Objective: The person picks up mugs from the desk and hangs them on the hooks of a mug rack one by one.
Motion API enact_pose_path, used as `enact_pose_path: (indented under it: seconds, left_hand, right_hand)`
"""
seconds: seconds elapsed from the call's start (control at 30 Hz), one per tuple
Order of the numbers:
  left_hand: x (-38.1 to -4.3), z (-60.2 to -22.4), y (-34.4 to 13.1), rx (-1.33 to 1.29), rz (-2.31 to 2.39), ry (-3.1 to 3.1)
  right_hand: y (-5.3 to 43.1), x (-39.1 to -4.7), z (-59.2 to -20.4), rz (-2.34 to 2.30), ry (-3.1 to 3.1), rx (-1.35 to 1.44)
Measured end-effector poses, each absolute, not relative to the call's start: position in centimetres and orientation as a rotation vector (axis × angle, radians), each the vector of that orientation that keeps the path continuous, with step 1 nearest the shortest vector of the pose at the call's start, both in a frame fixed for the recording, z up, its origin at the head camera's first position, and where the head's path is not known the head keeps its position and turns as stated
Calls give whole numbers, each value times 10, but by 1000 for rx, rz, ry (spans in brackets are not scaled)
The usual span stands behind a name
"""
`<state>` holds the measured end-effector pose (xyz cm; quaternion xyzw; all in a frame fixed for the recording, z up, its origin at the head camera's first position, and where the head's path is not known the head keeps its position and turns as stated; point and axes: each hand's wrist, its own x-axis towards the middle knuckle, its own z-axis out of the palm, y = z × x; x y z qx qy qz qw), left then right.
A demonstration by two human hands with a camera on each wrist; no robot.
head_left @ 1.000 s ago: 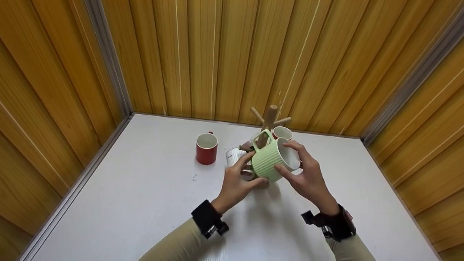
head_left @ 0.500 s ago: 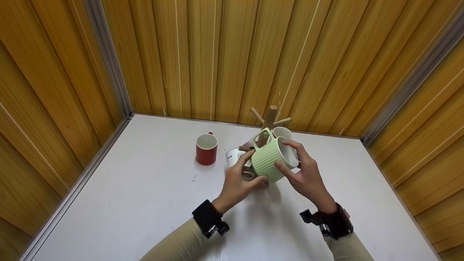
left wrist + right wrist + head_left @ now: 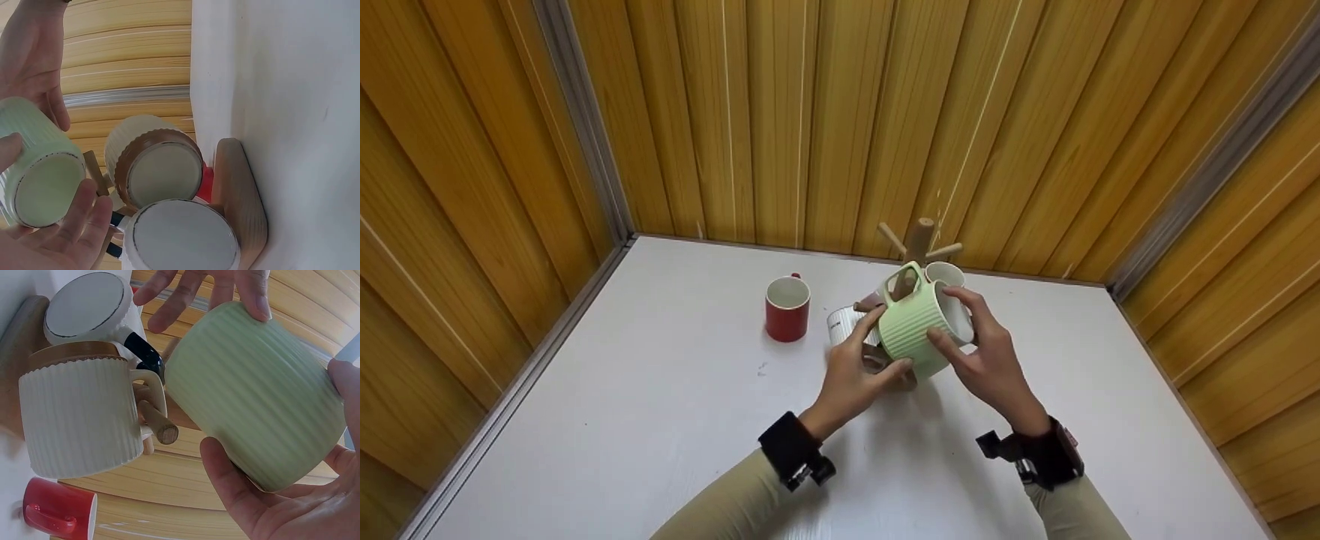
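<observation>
mug of pale-green ribbed ceramic (image 3: 911, 330) hung tilted right of the head view's centre, left hand (image 3: 851, 379) pinching its base end, right hand (image 3: 988, 366) its rim end, before a brown wooden peg rack (image 3: 920, 241). white tabletop (image 3: 660, 390) spread into the lower left, its back edge behind a red cylindrical mug (image 3: 787, 321).

Passage: along left and right edges of the table (image 3: 585, 360); obstructions: wooden rack (image 3: 919, 241) near the far edge, its near side blocked by the green mug (image 3: 911, 328); narrow gap between red mug (image 3: 787, 321) and pale mug (image 3: 842, 324)
</observation>
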<state>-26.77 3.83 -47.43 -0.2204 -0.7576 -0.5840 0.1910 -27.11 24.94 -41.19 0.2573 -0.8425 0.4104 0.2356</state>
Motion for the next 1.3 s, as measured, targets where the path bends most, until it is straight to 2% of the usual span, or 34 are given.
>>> enact_pose_path:
  seconds: [0.5,1.3]
  left_hand:
    - [-268,-473,38,-601,-1658,-2161]
    - [-269,-476,37,-599,-1655,-2156]
  right_hand:
    - [241,-276,-415,1207,-2325,621]
    - [243,-278,-419,1248,-2329,664]
